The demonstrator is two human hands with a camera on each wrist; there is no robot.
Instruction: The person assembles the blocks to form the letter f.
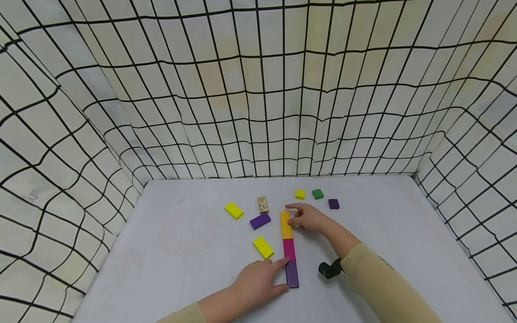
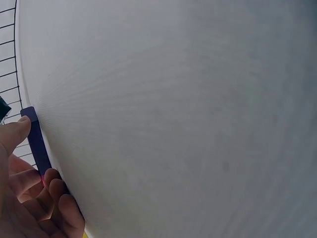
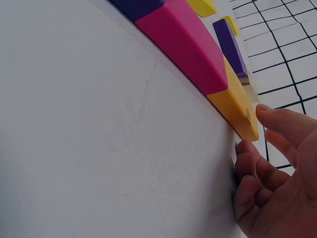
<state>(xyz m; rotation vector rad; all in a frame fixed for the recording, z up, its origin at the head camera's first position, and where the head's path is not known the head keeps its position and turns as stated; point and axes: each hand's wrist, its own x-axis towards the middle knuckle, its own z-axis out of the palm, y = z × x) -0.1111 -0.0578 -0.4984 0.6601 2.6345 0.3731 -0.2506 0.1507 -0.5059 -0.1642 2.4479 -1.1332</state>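
An orange block (image 1: 286, 225), a magenta block (image 1: 289, 249) and a purple block (image 1: 292, 274) lie end to end in a straight row on the white table. My left hand (image 1: 259, 280) is at the row's left side, its index fingertip touching near the magenta-purple joint and its thumb at the purple block's near end. My right hand (image 1: 311, 217) is by the orange block, its thumb at the block's right side and its index finger extended past the far end. In the right wrist view, the other fingers of that hand curl loosely beside the orange block (image 3: 235, 106).
Left of the row lie two yellow blocks (image 1: 263, 247), a loose purple block (image 1: 260, 221) and a small patterned piece (image 1: 263, 204). Farther back are a small yellow block (image 1: 300, 194), a green block (image 1: 317, 194) and a dark purple block (image 1: 333, 204). Black-gridded walls surround the table (image 1: 181, 242).
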